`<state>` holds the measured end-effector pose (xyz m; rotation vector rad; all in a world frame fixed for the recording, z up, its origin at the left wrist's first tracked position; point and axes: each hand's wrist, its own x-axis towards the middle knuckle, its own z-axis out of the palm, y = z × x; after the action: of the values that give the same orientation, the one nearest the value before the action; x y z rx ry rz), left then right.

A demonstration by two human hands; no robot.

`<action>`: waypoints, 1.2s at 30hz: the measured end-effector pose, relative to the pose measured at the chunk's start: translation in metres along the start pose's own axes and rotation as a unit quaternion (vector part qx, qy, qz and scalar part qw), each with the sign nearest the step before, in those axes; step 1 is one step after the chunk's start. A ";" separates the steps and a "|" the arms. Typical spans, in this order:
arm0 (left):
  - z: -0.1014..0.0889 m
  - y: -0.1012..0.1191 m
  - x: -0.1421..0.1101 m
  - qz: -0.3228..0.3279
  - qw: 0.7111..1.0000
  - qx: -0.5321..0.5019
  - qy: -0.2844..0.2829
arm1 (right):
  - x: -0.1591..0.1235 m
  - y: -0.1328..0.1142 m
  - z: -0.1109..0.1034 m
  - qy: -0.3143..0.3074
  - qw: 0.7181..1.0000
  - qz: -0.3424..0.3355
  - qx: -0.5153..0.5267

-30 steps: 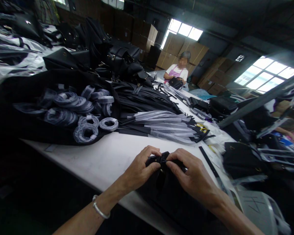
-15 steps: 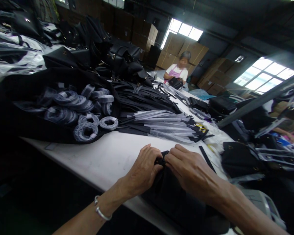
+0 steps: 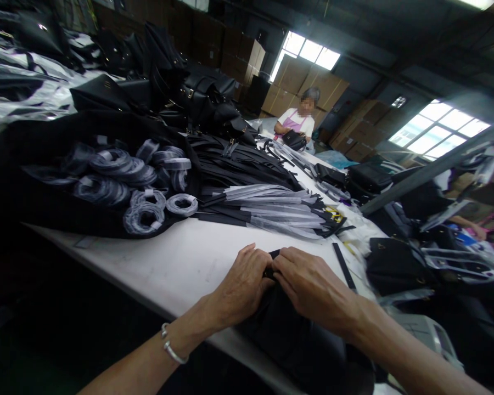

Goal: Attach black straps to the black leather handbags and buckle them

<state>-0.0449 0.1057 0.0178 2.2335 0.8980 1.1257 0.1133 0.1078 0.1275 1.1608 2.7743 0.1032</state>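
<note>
A black bag [image 3: 292, 345] rests at the near edge of the white table, partly hidden beneath my forearms. My left hand [image 3: 243, 282] pinches the top of the bag from the left, its thumb bent under the fingers. Close against it, my right hand [image 3: 307, 280] is closed on the same top part, fingertips nearly touching the left ones. A short piece of black material shows between the two hands; the exact part they grip is mostly covered by my fingers.
Coiled straps in clear wrapping [image 3: 144, 216] lie on black cloth at left. Black and plastic-wrapped straps [image 3: 271, 211] spread beyond my hands. Black bags [image 3: 206, 93] pile up behind. At right are a slanted metal bar [image 3: 411, 186] and more bags. A co-worker [image 3: 294, 126] holds a black bag.
My right hand has shifted slightly left, closer to my left hand, and covers more of the bag's top. Both hands keep their hold. The view has moved a little.
</note>
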 end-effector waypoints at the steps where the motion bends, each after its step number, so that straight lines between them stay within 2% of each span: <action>1: 0.000 0.001 0.000 -0.003 1.000 -0.003 -0.003 | -0.001 -0.001 0.001 -0.004 1.000 0.001 -0.007; 7: -0.005 0.002 0.004 -0.025 0.998 -0.055 0.010 | 0.001 -0.002 0.000 -0.002 1.000 0.002 -0.005; 9: -0.005 0.001 0.005 -0.032 0.997 -0.060 0.022 | 0.002 0.001 -0.001 0.014 0.999 0.019 0.046; 11: -0.003 0.000 0.004 -0.042 0.997 -0.061 0.026 | 0.000 0.005 -0.003 0.031 0.989 0.048 0.139; 15: -0.001 -0.001 0.002 -0.044 0.997 -0.053 0.032 | -0.007 0.015 -0.010 0.017 0.945 0.083 0.315; 20: -0.001 -0.001 0.001 -0.034 0.998 -0.019 0.043 | -0.005 0.013 -0.007 0.029 0.913 0.162 0.372; 24: -0.001 0.000 0.003 -0.026 0.998 0.005 0.055 | 0.005 0.009 0.003 0.033 0.874 0.207 0.439; 27: -0.003 0.001 0.003 -0.033 0.997 -0.008 0.063 | 0.006 0.014 0.009 0.028 0.838 0.216 0.500; 32: -0.009 -0.002 -0.003 -0.052 0.993 -0.072 0.072 | 0.002 0.027 0.017 -0.018 0.737 0.216 0.640; 34: -0.011 -0.003 -0.005 -0.069 0.991 -0.083 0.084 | 0.001 0.029 0.019 -0.025 0.717 0.218 0.662; 36: -0.012 -0.002 -0.006 -0.087 0.989 -0.080 0.094 | 0.002 0.028 0.020 -0.029 0.715 0.213 0.665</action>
<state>-0.0584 0.1047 0.0201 1.9055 1.0177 1.2920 0.1341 0.1290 0.1106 1.8513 2.1417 -2.0972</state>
